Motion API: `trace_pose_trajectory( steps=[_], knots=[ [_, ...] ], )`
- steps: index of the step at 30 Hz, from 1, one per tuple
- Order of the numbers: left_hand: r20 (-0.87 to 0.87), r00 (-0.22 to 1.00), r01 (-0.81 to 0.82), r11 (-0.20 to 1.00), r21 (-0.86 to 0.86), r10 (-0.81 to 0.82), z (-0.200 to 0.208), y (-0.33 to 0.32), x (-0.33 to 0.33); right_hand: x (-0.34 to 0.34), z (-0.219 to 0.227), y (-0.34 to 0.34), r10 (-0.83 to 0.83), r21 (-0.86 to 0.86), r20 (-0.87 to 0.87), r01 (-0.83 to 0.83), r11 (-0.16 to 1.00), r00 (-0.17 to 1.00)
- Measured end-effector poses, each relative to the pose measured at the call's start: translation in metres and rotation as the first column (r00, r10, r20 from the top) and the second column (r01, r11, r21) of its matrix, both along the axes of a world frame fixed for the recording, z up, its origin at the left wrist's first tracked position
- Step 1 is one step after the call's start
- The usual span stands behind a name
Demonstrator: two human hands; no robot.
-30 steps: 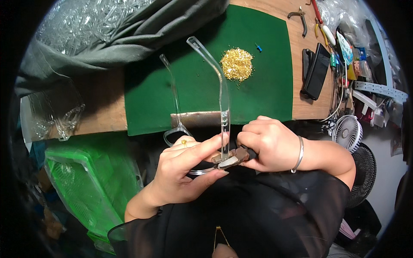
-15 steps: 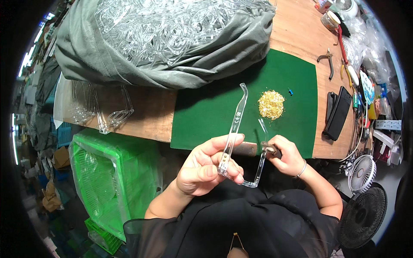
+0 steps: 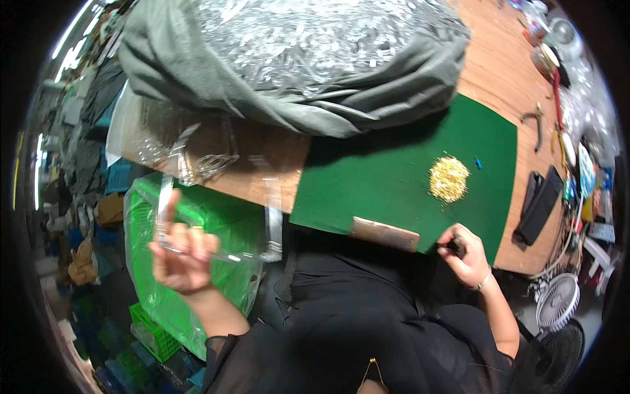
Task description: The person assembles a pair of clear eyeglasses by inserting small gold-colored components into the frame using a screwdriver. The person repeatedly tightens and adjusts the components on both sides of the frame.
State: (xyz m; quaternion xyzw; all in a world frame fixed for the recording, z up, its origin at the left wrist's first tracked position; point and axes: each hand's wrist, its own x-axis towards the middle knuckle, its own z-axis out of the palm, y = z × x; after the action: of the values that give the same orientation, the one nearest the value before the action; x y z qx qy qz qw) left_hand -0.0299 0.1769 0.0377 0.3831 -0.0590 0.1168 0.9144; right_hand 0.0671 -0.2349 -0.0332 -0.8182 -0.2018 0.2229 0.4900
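Note:
My left hand (image 3: 186,257), over on the left above the wrapped green crate, has its fingers closed on a clear plastic eyeglass frame (image 3: 273,220). Both temples point away from me, and the frame is blurred by motion. At the near right edge of the green mat (image 3: 354,174), my right hand (image 3: 469,259) is curled around a small dark tool (image 3: 449,249), mostly hidden by the fingers. Left of that hand, a worn brownish block (image 3: 384,234) sits at the mat's near edge. A heap of tiny gold pieces (image 3: 449,178) lies on the mat.
A grey cloth sack (image 3: 295,115) full of clear frames fills the far side. More clear frames (image 3: 210,164) lie at the table's left. A green crate (image 3: 147,217) stands below them. Pliers (image 3: 539,125), a black phone (image 3: 538,205) and a white fan (image 3: 558,302) are rightward.
My left hand has carried the eyeglass frame left, away from my right hand, to above the crate. The right hand no longer touches the frame. The whole view has shifted.

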Motion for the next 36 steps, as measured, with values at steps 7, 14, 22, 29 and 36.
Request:
trace_pose_trajectory(
  steps=[7,14,22,29,36],
  knots=[
    [-0.234,0.911,-0.271,0.921,0.281,0.340,-0.020,0.070,-0.030,0.001,-0.013,0.003,-0.235,0.003,-0.178,0.239,0.971,0.956],
    [-0.163,0.765,0.055,0.190,0.980,0.623,-0.045,0.083,0.058,0.003,-0.005,0.016,-0.228,-0.084,-0.112,0.220,0.972,0.967],
    [0.366,0.805,0.076,-0.693,0.717,0.468,-0.085,0.056,0.075,-0.001,-0.007,0.006,-0.250,-0.043,-0.139,0.246,0.968,0.958],
    [0.245,0.915,-0.007,-0.593,0.805,0.322,-0.090,0.108,0.089,0.011,-0.008,0.018,-0.226,-0.164,-0.011,0.221,0.961,0.974],
    [0.166,0.926,0.185,-0.788,0.587,0.340,-0.084,0.104,0.104,-0.003,-0.007,0.013,-0.241,-0.014,-0.054,0.241,0.970,0.969]
  ],
)
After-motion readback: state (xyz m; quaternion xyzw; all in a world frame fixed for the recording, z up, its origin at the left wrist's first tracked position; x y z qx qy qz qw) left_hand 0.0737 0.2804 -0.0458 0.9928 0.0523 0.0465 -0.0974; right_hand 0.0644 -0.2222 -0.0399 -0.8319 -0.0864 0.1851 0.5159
